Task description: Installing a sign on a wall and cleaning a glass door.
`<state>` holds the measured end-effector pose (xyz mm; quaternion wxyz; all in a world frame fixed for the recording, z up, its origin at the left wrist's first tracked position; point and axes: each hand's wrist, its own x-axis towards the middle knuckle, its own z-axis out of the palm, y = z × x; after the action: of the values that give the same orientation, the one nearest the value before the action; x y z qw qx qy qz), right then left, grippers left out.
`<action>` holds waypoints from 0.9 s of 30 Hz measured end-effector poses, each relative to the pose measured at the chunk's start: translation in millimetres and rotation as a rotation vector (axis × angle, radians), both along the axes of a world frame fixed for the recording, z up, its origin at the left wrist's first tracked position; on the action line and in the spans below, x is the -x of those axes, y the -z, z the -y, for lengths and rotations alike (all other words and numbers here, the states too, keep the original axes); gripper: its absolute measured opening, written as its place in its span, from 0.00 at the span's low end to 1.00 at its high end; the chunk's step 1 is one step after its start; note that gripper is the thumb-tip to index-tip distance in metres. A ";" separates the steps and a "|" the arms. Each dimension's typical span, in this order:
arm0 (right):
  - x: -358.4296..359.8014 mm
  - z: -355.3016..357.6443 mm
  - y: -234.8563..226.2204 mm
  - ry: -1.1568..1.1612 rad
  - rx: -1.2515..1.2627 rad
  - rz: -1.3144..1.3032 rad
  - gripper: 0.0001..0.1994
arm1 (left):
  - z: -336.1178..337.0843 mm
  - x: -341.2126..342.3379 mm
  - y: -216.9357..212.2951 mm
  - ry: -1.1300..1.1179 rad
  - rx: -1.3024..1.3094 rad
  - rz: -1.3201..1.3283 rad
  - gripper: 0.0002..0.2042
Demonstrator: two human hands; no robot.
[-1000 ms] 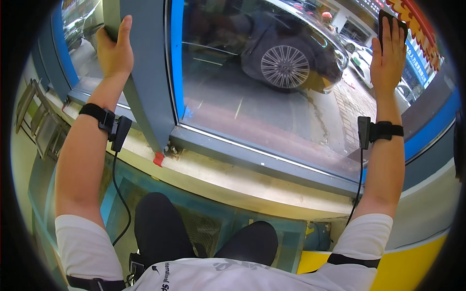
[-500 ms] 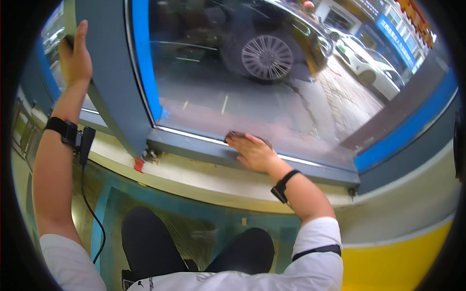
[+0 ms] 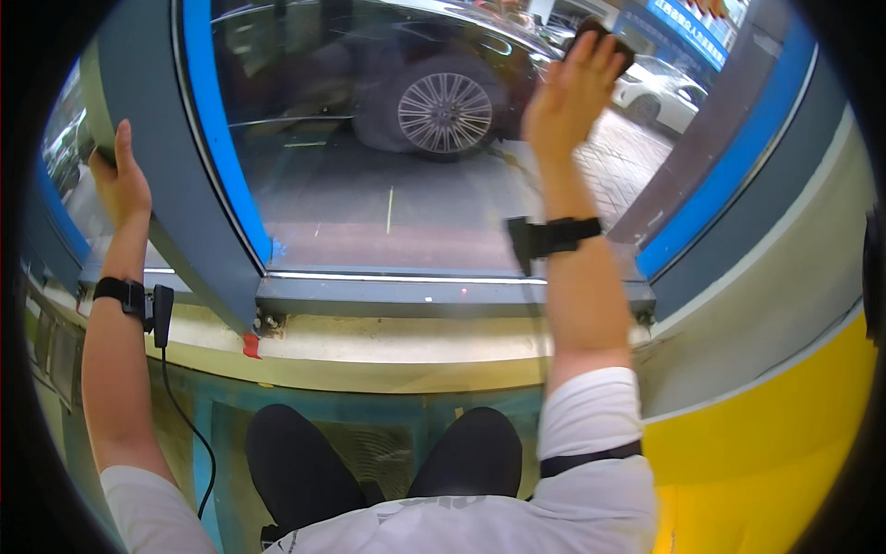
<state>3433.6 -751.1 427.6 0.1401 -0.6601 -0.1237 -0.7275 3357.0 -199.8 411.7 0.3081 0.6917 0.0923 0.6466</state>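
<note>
My right hand (image 3: 565,109) is raised high on the right side of the window glass (image 3: 332,208), its fingers laid over a dark brown cloth (image 3: 620,54). The cloth sticks out past the fingertips, and its exact shape is blurred. At the left, my left hand (image 3: 125,185) is closed around the edge of the grey window frame (image 3: 171,157), thumb pointing up. A small dark piece shows beside its fingers; I cannot tell what it is. Both wrists wear black straps with small devices.
Below the glass runs a grey bottom rail (image 3: 452,297) above a pale sill (image 3: 415,343). A red tag (image 3: 251,346) hangs at the frame's lower corner. Yellow wall (image 3: 766,443) curves at the right. Parked cars show outside, a dark one (image 3: 369,102) closest.
My right hand has moved with the cloth from the bottom rail up to the upper right of the glass. My left hand still holds the frame; the whole view has turned.
</note>
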 end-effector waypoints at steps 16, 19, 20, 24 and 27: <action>10.6 35.4 309.0 -0.201 -1.143 -0.270 0.42 | -20.8 -15.7 -2.4 -0.049 0.059 -0.044 0.41; 18.2 94.5 275.9 -0.225 -1.577 -0.150 0.39 | -33.0 -11.6 -2.8 -0.118 0.017 -0.055 0.42; 20.4 104.2 259.3 -0.165 -1.561 -0.118 0.38 | -36.2 -11.3 -3.7 -0.096 0.023 -0.051 0.42; 7.4 37.7 184.1 -0.110 -0.872 -0.003 0.35 | -42.5 -15.7 0.7 0.014 0.090 -0.074 0.42; 29.4 -67.4 142.5 -0.157 -0.290 -0.195 0.35 | -84.1 -20.3 -1.6 -0.074 0.025 -0.141 0.42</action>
<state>3404.3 -683.7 285.2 0.3015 -0.6888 -0.0545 -0.6571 3377.4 -115.7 413.3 0.2854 0.7277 0.1475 0.6060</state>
